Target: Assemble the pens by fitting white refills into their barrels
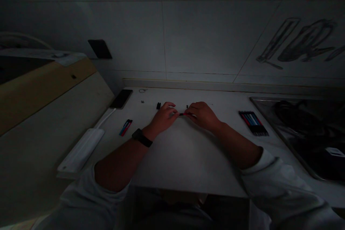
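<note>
Pen: long axis runs left to right, level, just above the table near its far edge. Which end is the tip cannot be told. Thin, red, dark in parts. Left hand and right hand each pinch one end with their fingertips. A black cap lies near the left hand.

Red pen, wht table, blk watch, blk phone, red/blue markers.

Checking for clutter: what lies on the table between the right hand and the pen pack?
Head view: only bare tabletop between the right hand and the pen pack.
</note>
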Demonstrator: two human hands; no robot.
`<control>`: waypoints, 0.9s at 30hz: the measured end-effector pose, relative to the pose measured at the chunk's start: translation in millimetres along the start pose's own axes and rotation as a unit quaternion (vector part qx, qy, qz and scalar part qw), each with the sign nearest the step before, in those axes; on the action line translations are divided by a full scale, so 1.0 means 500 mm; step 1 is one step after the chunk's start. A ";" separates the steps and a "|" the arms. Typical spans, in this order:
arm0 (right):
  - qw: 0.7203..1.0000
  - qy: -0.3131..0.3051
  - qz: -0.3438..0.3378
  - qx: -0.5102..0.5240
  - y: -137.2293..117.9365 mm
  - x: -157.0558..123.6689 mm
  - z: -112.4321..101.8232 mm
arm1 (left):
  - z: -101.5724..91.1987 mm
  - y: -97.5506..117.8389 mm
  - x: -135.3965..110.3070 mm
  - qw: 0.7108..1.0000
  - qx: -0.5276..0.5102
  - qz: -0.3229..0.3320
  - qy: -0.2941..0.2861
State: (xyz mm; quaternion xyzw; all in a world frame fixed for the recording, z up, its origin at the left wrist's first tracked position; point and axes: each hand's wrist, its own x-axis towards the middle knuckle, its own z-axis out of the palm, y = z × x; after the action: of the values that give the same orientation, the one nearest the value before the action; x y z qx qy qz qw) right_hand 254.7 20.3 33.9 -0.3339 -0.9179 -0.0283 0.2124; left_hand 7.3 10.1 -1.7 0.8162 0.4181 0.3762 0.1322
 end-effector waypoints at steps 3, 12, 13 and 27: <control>1.000 0.000 -0.004 -0.001 -0.001 -0.001 0.000 | 0.002 -0.005 0.002 1.000 -0.003 0.003 -0.006; 0.999 -0.008 0.005 0.032 -0.006 0.000 0.000 | -0.002 0.001 0.004 1.000 -0.004 0.014 0.006; 0.999 -0.006 0.007 0.032 -0.003 0.000 -0.001 | -0.003 0.001 0.004 1.000 -0.003 0.013 0.010; 0.915 0.112 0.188 0.338 0.048 0.011 -0.052 | -0.006 0.001 0.009 0.995 -0.021 -0.010 0.100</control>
State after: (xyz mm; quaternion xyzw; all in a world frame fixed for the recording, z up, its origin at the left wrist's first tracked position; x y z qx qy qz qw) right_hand 275.5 37.0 57.4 -0.4035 -0.7632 0.2868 0.4153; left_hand 7.0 13.1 2.9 0.7670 0.4295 0.4636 0.1107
